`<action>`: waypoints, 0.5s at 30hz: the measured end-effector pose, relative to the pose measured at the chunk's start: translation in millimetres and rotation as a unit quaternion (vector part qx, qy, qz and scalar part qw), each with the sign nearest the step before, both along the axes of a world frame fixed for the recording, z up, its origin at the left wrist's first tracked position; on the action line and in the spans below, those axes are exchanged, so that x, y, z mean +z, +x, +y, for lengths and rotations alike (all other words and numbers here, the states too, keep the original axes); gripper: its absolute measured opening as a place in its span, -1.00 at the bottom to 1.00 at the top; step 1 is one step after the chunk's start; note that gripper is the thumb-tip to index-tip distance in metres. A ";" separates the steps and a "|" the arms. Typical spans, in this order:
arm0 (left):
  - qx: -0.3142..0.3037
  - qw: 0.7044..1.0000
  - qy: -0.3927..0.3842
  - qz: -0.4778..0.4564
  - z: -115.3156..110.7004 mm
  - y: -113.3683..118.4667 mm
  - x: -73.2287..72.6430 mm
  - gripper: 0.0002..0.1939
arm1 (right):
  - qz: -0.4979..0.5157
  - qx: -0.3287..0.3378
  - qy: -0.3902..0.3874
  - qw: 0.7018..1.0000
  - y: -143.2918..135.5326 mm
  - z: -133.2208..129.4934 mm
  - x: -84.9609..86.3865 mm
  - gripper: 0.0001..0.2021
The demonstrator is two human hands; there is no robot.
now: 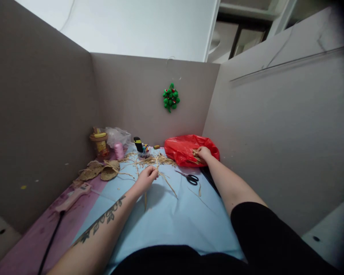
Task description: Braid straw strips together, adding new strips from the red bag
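My left hand [148, 178] is closed on several dry straw strips [168, 184] above the blue cloth, their ends sticking out on both sides. At the mouth of a red plastic bag [179, 149], my right hand [203, 153] has its fingers closed at a bundle of straw [195, 156]. Whether it grips one strip or several is too small to tell. Black-handled scissors [191, 178] lie on the cloth between my hands. Behind my left hand, loose straw pieces [160, 159] are scattered.
At left lie a pink glue gun [73, 198] with a black cord and brown woven pieces [110, 170]. Further back stand a yellow-lidded cup [99, 143], pink thread spool [119, 151], clear bag [118, 136] and small tub [143, 153]. Grey panels enclose the table; a green ornament [171, 97] hangs behind.
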State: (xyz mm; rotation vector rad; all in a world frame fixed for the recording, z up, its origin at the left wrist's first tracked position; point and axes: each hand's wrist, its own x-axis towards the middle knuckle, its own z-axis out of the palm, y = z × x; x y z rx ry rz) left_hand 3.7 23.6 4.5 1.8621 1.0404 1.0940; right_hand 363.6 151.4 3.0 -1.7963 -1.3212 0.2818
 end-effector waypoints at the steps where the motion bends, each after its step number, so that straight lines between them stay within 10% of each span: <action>1: 0.001 1.000 0.001 0.002 0.6 -0.1 -0.6 -0.79 | -0.016 -0.007 -0.008 1.000 1.5 0.7 3.8 -0.85; 8: 0.003 1.000 -0.006 0.009 -0.8 1.0 0.9 -0.76 | -0.117 -0.025 -0.041 0.992 18.3 2.7 37.6 -0.95; 15: 0.008 1.000 -0.013 0.006 -3.8 1.7 5.1 -0.77 | -0.155 0.007 -0.069 0.985 13.4 -6.1 32.9 -0.91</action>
